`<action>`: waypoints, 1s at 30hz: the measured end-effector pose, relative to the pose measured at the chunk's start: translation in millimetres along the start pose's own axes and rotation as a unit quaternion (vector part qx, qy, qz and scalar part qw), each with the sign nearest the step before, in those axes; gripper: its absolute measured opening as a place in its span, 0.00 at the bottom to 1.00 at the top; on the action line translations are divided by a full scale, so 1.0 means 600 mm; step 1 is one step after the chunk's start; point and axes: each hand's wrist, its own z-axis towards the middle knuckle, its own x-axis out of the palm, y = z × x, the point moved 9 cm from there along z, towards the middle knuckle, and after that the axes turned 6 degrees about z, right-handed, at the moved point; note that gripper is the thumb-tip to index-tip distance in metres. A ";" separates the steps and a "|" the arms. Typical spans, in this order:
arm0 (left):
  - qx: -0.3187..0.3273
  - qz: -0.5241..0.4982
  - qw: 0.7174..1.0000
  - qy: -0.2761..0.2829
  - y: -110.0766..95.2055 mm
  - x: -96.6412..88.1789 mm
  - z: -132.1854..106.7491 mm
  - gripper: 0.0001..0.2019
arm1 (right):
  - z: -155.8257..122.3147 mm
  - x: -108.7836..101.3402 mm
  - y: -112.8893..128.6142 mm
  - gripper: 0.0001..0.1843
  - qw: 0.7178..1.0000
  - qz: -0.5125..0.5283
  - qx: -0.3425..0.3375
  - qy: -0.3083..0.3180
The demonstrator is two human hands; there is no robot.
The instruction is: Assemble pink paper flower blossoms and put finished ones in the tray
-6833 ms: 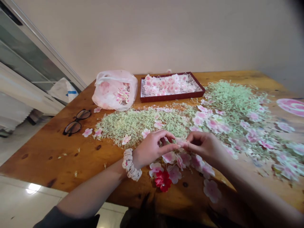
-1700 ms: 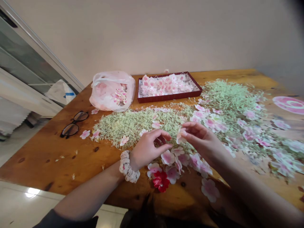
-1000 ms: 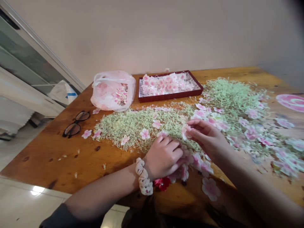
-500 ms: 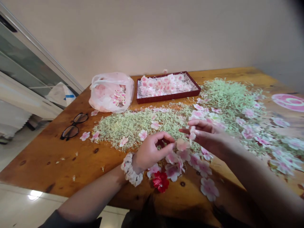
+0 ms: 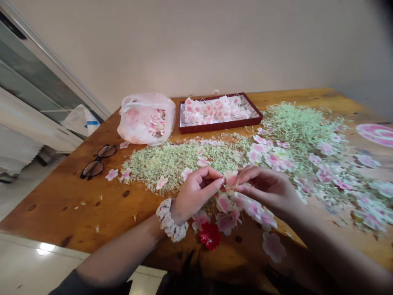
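Between my two hands is a pale pink artificial flower point(image 5: 230, 179), held over the near part of the table. My left hand point(image 5: 201, 191), with a scrunchie point(image 5: 172, 221) round the wrist, is closed in a pinch at the flower's left side. Opposite it, my right hand point(image 5: 266, 187) is closed with thumb and fingers at the flower's right edge. Just below my hands lie several pink-and-white flowers point(image 5: 225, 223) and one red flower point(image 5: 210, 236). Small green stem pieces point(image 5: 162, 164) are heaped beyond my left hand. The fingertips partly cover the held flower.
A dark red box lid point(image 5: 221, 127) with small pink blossoms stands at the back, beside a pink plastic bag point(image 5: 146, 119). Eyeglasses point(image 5: 97, 160) lie at the left. Thin green strands point(image 5: 302, 123) and loose petals point(image 5: 368, 213) cover the right side of the wooden table point(image 5: 76, 227).
My right hand has moved left and down, bringing what it held to the flower at my left fingertips. The hands now meet at that flower. The view has shifted slightly.
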 end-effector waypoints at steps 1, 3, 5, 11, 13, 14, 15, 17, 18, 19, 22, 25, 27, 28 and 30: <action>-0.001 -0.003 1.000 0.002 0.001 0.001 0.000 0.08 | 0.000 -0.001 0.002 0.04 1.000 -0.004 -0.012 0.000; -0.003 -0.008 1.000 0.006 0.002 0.003 0.000 0.08 | -0.001 -0.002 0.006 0.02 0.999 -0.012 -0.033 0.001; -0.006 -0.013 1.000 0.012 0.003 0.004 -0.001 0.08 | -0.002 -0.005 0.008 0.02 0.999 -0.022 -0.045 -0.003; 0.014 -0.014 0.999 0.026 0.002 0.008 -0.001 0.10 | -0.003 0.001 0.023 0.05 0.991 -0.099 -0.089 0.007; 0.021 -0.012 0.999 0.031 0.002 0.009 0.000 0.12 | -0.004 0.010 0.030 0.06 0.984 -0.136 -0.114 0.021; 0.024 -0.009 0.999 0.032 0.002 0.009 0.001 0.11 | -0.005 0.014 0.032 0.07 0.981 -0.148 -0.125 0.029; 0.026 -0.004 0.999 0.030 0.001 0.008 0.002 0.11 | -0.005 0.019 0.033 0.07 0.978 -0.155 -0.134 0.038; 0.029 0.009 0.999 0.021 0.001 0.004 0.003 0.10 | -0.007 0.026 0.033 0.09 0.975 -0.158 -0.146 0.055; 0.029 0.019 0.999 0.018 0.002 0.002 0.003 0.10 | -0.007 0.028 0.032 0.09 0.974 -0.157 -0.149 0.063; 0.030 0.030 0.999 0.016 0.001 0.001 0.003 0.10 | -0.008 0.029 0.031 0.10 0.974 -0.155 -0.150 0.068; 0.043 0.058 0.997 0.026 -0.001 0.002 0.001 0.10 | -0.009 0.027 0.031 0.10 0.975 -0.146 -0.149 0.076; 0.063 0.062 0.996 0.032 -0.007 0.002 -0.001 0.08 | -0.010 0.028 0.034 0.09 0.975 -0.137 -0.152 0.090; 0.067 0.051 0.996 0.029 -0.010 0.001 -0.001 0.08 | -0.011 0.030 0.038 0.09 0.973 -0.134 -0.162 0.098; 0.063 0.042 0.997 0.028 -0.009 0.002 -0.001 0.08 | -0.011 0.030 0.039 0.09 0.972 -0.133 -0.167 0.099; 0.045 0.014 0.998 0.032 -0.006 0.005 0.000 0.08 | -0.010 0.031 0.040 0.09 0.970 -0.138 -0.174 0.098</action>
